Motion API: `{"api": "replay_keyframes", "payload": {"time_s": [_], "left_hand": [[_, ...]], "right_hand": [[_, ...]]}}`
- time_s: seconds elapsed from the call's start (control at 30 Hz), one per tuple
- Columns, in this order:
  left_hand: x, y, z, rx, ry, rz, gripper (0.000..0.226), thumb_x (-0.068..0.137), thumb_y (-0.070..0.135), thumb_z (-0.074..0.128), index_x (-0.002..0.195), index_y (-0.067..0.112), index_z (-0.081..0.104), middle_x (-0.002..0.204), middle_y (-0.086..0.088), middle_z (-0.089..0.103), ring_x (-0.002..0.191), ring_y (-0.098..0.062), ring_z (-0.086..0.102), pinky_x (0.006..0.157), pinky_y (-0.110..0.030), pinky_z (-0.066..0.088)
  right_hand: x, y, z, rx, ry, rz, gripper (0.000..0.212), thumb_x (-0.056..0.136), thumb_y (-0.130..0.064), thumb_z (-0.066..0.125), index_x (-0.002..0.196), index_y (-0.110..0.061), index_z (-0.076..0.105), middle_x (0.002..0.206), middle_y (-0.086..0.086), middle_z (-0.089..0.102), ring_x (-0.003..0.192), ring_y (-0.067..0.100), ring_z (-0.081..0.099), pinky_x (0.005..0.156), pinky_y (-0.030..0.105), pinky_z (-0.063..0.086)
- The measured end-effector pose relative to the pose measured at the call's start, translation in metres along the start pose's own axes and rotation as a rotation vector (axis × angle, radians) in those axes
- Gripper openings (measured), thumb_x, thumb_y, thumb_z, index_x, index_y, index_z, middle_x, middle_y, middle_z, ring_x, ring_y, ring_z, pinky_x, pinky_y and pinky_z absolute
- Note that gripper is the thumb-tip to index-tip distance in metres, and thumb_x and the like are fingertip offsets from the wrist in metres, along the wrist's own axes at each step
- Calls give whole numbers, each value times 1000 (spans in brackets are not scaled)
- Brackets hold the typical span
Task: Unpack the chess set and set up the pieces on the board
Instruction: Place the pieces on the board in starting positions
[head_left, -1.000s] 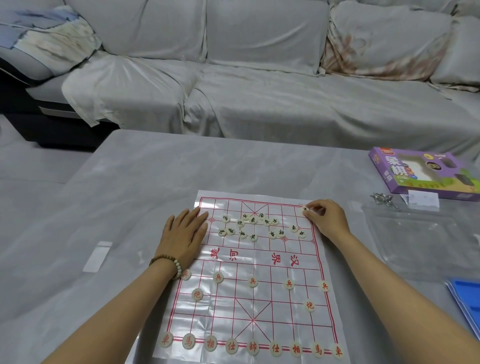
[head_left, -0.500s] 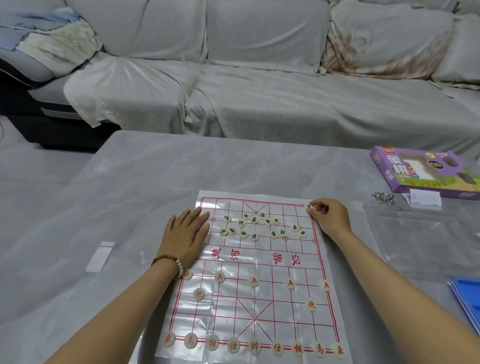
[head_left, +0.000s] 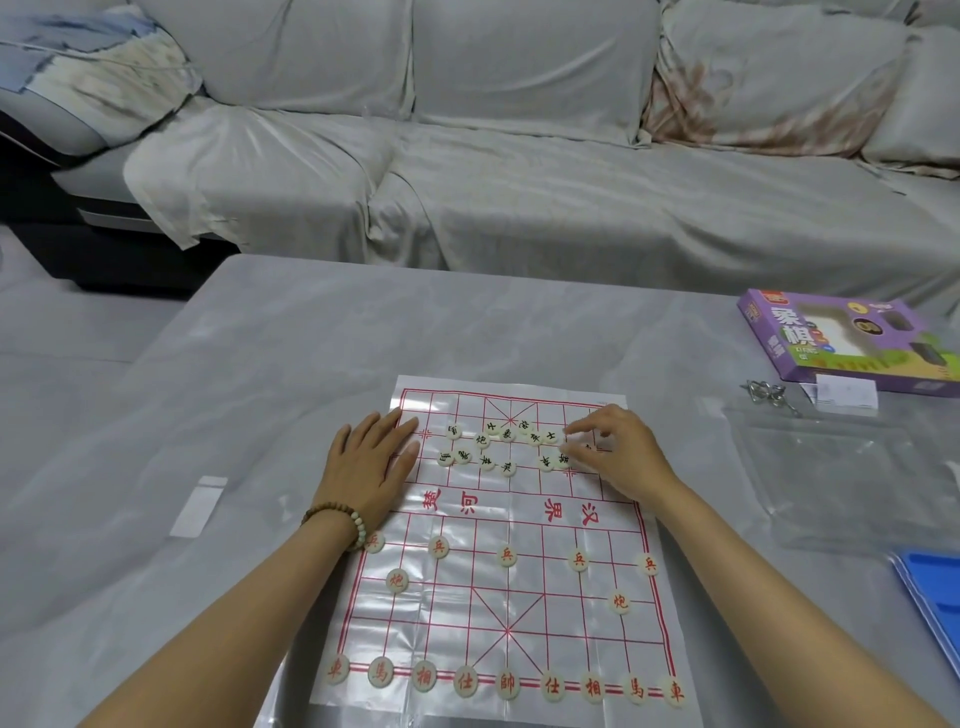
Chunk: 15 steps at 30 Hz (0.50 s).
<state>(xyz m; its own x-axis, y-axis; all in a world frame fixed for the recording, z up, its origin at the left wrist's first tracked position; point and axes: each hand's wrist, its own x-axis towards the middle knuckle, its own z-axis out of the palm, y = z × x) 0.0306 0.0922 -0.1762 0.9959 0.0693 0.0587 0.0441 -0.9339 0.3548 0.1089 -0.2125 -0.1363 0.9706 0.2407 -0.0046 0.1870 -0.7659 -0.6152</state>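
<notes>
**Red side set, black in a heap**

Board (head_left: 519, 499): clear plastic sheet w/ red grid, flat on the grey table (head_left: 260, 389), right in front of the person. Long axis runs from the person out toward the sofa (head_left: 519, 182); the river characters lie across the middle.

Red pieces (head_left: 506, 682): cream discs w/ red characters. Nine in a row on the near edge, two cannons and five soldiers on their points.

Black pieces (head_left: 506, 435): same discs w/ black characters, loose cluster on the far half, turned all ways.

L hand (head_left: 371, 462): flat on the board's left edge, fingers straight, holds nothing; bead bracelet (head_left: 337, 519) on the wrist.

R hand (head_left: 618, 457): fingers curled over the right end of the black cluster, tips at the discs; can't tell if it pinches one.

Vs 1 s ago: R hand was at the board's far right corner, now it's in at the heap. L hand same spot.

Purple box (head_left: 831, 343) far right on the table, well apart from the board.
</notes>
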Motion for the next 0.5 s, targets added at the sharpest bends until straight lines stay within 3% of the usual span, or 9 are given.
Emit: {"api": "replay_keyframes", "payload": {"time_s": [0.1, 0.5], "left_hand": [[0, 0, 0, 1, -3, -1, 80, 78, 67, -7, 145, 34, 22, 154, 9, 18, 143, -12, 9, 117, -36, 0], [0, 0, 0, -13, 1, 2, 84, 77, 71, -9, 144, 33, 24, 154, 9, 20, 143, -13, 10, 117, -36, 0]], "right_hand": [[-6, -3, 3, -61, -30, -50, 28, 76, -45, 71, 101, -33, 69, 104, -15, 50, 102, 5, 42, 95, 27, 28], [-11, -18, 13, -154, -77, -88, 29, 80, -43, 69, 107, -31, 69, 114, -8, 52, 112, 13, 41, 96, 27, 25]]}}
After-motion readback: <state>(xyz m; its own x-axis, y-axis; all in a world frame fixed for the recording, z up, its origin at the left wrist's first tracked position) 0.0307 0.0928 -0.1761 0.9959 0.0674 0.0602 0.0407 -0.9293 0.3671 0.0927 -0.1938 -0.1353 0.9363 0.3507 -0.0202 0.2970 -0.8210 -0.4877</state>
